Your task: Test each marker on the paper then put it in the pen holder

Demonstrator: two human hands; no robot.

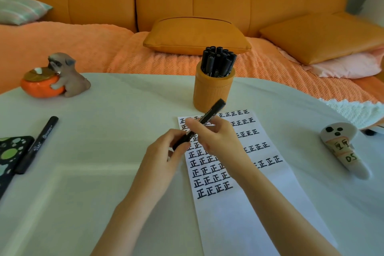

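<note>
Black marker (pixel 214 110) slants above character-covered white paper (pixel 239 214).

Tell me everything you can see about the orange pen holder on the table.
The pen holder is an orange cylinder with a faintly ribbed wall, standing upright on the white table just past the far end of the paper. It is packed with black markers that stick out of its top. The end of the marker held by the left hand and right hand overlaps its lower front in view; contact cannot be told.
</note>
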